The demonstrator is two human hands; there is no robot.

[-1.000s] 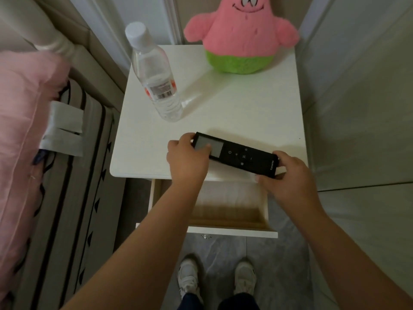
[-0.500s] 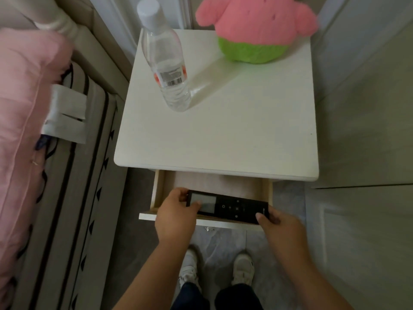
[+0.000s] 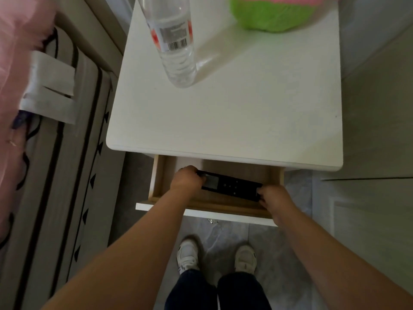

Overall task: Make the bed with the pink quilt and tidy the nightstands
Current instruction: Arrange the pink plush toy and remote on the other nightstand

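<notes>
Black remote [image 3: 231, 186] held inside the open wooden drawer [image 3: 213, 205] of the white nightstand [image 3: 234, 121], left hand [image 3: 187, 180] and right hand [image 3: 275, 199] fingers pinching its ends, water bottle [image 3: 175, 41] on top, pink quilt [image 3: 15, 70] on the bed at left.

Open drawer [image 3: 161, 175] roomy behind remote [image 3: 232, 185] — overhung by tabletop [image 3: 245, 108]; bottle [image 3: 176, 41] and plush [image 3: 272, 14] crowding far edge.
</notes>
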